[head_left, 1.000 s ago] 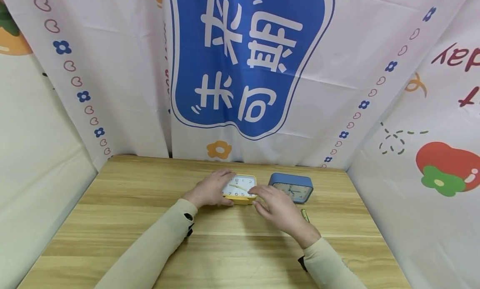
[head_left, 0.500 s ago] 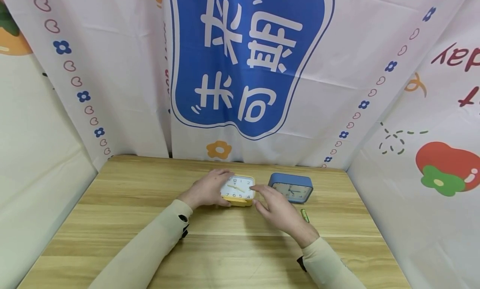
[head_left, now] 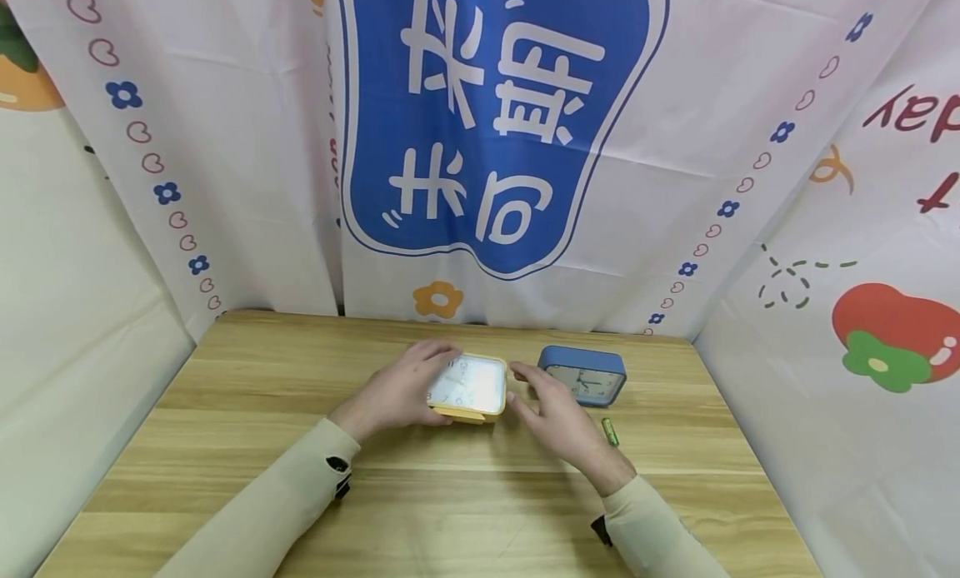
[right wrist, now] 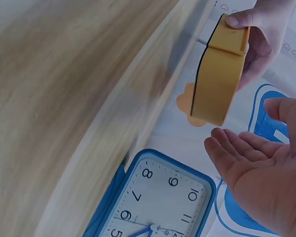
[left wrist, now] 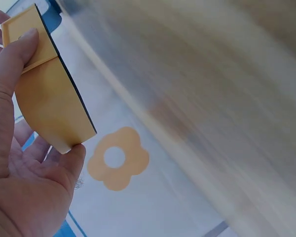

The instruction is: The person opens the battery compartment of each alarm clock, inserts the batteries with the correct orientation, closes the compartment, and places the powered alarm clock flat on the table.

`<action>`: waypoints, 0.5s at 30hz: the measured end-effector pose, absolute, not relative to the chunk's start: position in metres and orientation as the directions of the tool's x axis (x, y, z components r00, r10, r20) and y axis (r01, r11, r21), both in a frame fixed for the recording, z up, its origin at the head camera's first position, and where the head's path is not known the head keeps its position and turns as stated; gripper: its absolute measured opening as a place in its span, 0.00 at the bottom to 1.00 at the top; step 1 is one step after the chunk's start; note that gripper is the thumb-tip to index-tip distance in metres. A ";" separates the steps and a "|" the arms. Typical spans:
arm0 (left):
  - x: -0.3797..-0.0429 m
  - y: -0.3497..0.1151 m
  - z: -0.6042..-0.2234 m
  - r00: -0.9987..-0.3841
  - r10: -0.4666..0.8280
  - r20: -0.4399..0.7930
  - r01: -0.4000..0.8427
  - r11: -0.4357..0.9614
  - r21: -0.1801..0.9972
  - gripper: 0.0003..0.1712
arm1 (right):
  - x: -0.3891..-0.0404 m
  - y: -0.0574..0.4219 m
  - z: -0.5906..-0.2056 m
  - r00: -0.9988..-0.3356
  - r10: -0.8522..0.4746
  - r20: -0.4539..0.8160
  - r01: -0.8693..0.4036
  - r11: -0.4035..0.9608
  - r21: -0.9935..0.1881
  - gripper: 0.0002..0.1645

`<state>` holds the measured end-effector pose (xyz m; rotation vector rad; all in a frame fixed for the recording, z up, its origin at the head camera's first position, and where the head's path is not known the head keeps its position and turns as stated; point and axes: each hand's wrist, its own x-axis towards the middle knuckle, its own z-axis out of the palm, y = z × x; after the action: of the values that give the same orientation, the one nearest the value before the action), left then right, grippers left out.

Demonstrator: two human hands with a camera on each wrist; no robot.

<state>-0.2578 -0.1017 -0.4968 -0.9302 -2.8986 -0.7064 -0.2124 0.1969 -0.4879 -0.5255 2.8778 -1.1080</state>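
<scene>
My left hand [head_left: 397,391] grips the left end of a yellow alarm clock [head_left: 472,386], its white face turned up and washed by glare. The left wrist view shows the thumb over one side of the clock's yellow case [left wrist: 56,98] and fingers under the other. To the right, my right hand [head_left: 555,416] is held beside the clock with fingers extended. A small gap parts those fingertips from the yellow case [right wrist: 219,74] in the right wrist view. Behind the right hand stands a blue alarm clock [head_left: 583,374], partly covered by it in the head view.
A green battery [head_left: 610,431] lies on the wooden table [head_left: 420,511], in front of the blue clock. White printed cloth [head_left: 675,128] hangs behind the table's far edge and along both sides.
My left hand has drawn the yellow clock left and a little nearer, tilting its face into glare. My right fingers, first at the clock's right edge, are now apart from it.
</scene>
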 end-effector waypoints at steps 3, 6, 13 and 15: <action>-0.250 -0.105 -0.496 -0.813 0.555 0.176 0.573 0.710 0.409 0.67 | -0.213 0.196 -0.488 -0.946 -0.314 0.083 -0.273 0.630 -0.727 0.35; -0.242 -0.107 -0.494 -0.802 0.563 0.201 0.591 0.696 0.407 0.68 | -0.213 0.195 -0.489 -0.948 -0.316 0.038 -0.219 0.561 -0.798 0.38; -0.225 -0.111 -0.490 -0.785 0.575 0.233 0.618 0.691 0.375 0.69 | -0.212 0.194 -0.492 -0.949 -0.314 -0.021 -0.134 0.465 -0.875 0.42; -0.221 -0.111 -0.488 -0.776 0.579 0.249 0.630 0.689 0.359 0.70 | -0.211 0.194 -0.492 -0.946 -0.320 -0.050 -0.100 0.436 -0.894 0.43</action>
<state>-0.2212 -0.1111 -0.4884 -0.9989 -2.7795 -0.6571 -0.2115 0.1945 -0.4918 -0.3671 2.4756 -1.5201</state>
